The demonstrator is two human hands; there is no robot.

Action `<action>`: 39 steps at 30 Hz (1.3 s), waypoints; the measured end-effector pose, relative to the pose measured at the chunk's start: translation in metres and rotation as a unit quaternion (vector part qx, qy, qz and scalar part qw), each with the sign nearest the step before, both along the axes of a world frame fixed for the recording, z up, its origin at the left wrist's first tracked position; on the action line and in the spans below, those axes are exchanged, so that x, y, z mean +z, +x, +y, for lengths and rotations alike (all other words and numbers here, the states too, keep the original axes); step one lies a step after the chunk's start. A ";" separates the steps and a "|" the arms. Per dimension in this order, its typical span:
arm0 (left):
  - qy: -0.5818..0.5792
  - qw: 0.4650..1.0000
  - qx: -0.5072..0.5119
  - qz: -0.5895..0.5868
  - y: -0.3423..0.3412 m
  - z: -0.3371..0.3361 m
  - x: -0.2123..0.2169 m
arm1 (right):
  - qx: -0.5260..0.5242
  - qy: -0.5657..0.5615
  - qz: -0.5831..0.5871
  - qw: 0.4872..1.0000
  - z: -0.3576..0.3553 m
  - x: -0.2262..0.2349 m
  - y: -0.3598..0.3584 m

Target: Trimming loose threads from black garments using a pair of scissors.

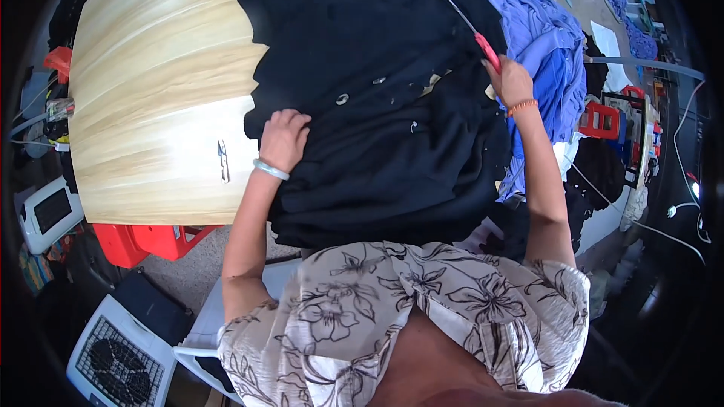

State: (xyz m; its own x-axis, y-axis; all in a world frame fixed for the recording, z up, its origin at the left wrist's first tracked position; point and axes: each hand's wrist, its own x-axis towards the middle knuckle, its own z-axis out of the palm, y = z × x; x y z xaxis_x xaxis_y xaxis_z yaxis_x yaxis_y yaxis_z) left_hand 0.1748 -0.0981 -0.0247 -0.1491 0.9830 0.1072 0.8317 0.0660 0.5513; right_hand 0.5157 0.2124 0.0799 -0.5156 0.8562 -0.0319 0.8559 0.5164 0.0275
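Note:
A large black cloth (362, 22) spreads over the table and hangs toward my lap, with folds in its near part. My left hand (283, 139) lies on the cloth's left edge, fingers laid flat and holding nothing. In my right hand (514, 83) is a red-handled tool (486, 49) with a long thin metal shaft, pointing away and to the left over the cloth; its exact kind is unclear. Between the hands, two small ring-like pale spots (342, 99) and a small white bit (413, 126) show on the cloth. Thread snips (223, 161) rest on the wood left of my left hand.
The pale wooden tabletop (158, 68) extends to the left. A heap of blue-purple garments (539, 53) lies at the right. Red stools (147, 241) stand under the left edge and another red stool (601, 119) at the right. A fan (121, 358) sits at lower left; a white cable (633, 222) runs at right.

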 end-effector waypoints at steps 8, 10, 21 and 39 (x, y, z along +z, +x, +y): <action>-0.096 0.980 0.073 -0.159 -0.005 0.016 0.009 | 0.042 -0.129 0.156 0.978 -0.067 0.039 -0.003; -0.079 0.974 0.093 -0.189 -0.006 0.016 0.012 | 0.085 -0.210 0.150 0.962 -0.082 0.059 -0.024; -0.061 0.945 0.127 -0.294 -0.009 -0.005 -0.010 | 0.360 -0.291 -0.009 0.886 -0.125 0.036 -0.104; -0.055 0.975 0.059 -0.208 0.029 0.066 0.003 | 0.309 -0.272 0.001 0.912 -0.119 0.043 -0.066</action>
